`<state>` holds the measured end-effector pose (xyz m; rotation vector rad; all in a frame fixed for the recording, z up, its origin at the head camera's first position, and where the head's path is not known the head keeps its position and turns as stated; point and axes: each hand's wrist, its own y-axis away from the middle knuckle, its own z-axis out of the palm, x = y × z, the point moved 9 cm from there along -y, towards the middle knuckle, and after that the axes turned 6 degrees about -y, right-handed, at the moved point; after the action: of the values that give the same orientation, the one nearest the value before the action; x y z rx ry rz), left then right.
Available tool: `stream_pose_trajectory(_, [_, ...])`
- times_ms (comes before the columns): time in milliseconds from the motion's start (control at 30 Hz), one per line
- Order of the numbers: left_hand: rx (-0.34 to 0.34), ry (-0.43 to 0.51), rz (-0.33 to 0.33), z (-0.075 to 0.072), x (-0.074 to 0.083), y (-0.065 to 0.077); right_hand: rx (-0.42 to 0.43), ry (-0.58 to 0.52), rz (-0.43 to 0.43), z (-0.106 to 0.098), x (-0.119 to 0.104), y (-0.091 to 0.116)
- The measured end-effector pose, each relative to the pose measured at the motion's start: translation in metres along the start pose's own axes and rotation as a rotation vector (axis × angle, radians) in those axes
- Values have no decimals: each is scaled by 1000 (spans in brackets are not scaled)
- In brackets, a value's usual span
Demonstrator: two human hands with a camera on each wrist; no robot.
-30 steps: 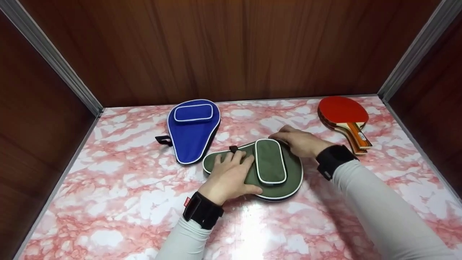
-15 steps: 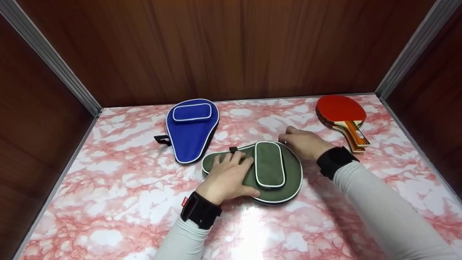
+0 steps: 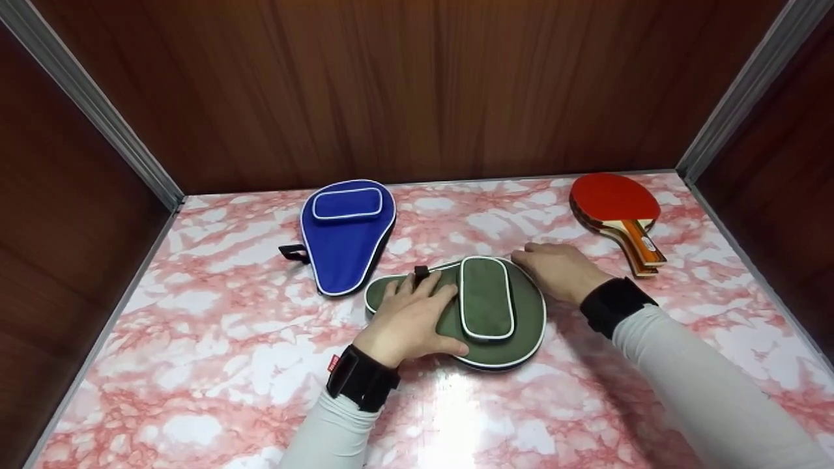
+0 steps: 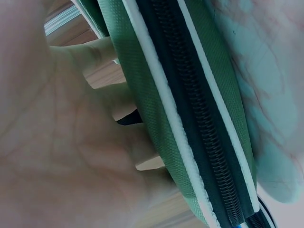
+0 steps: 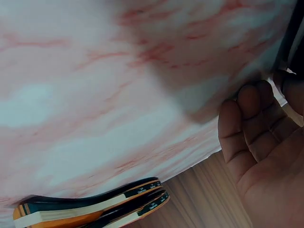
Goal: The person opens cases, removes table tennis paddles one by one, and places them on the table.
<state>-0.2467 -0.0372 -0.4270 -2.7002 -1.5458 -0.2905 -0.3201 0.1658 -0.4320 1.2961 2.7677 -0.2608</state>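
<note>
A green, white-piped table tennis bat case [image 3: 498, 348] with a raised pocket lies on the table, its narrow end to the left. My left hand [image 3: 410, 319] rests on its narrow part with fingers spread. In the left wrist view the black zipper [image 4: 199, 109] runs along the case's side, and the fingers reach across its top. At the case's far right edge my right hand [image 3: 557, 267] pinches with thumb and curled fingers at the zipper; the pull itself is hidden. In the right wrist view the right hand's fingertips [image 5: 249, 99] meet the thumb beside the dark case edge.
A blue bat case [image 3: 345, 254] with a black strap lies at the back left. Two stacked table tennis bats [image 3: 616, 198], the top one red, lie at the back right. Wood-patterned panels [image 3: 417, 91] wall in the pink marbled table [image 3: 215, 365].
My right hand has slid rightward and slightly nearer along the green case's far edge. The left hand has stayed on the case, which has shifted slightly toward me.
</note>
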Motion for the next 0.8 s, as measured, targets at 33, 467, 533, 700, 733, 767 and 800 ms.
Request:
stream_pose_trajectory(33, [2, 1, 1, 0, 0, 0, 0, 5, -1, 0, 0, 2])
stream_pose_trajectory(467, [-9, 10, -12, 0, 0, 1, 41, 2, 8, 1, 2, 25])
stream_pose_trajectory(533, [-4, 10, -9, 0, 0, 1, 40, 4, 11, 1, 2, 27])
stream_pose_trajectory(700, [18, 12, 0, -2, 1, 2, 54, 19, 12, -1, -1, 33])
stream_pose_trajectory(733, [18, 13, 0, -3, 1, 2, 58, 22, 13, -1, -2, 35])
stream_pose_trajectory(767, [17, 14, 0, -2, 1, 2, 62, 25, 16, -2, -2, 37])
stream_pose_trajectory(800, [14, 16, -2, -2, 0, 2, 65, 28, 19, -2, -2, 38])
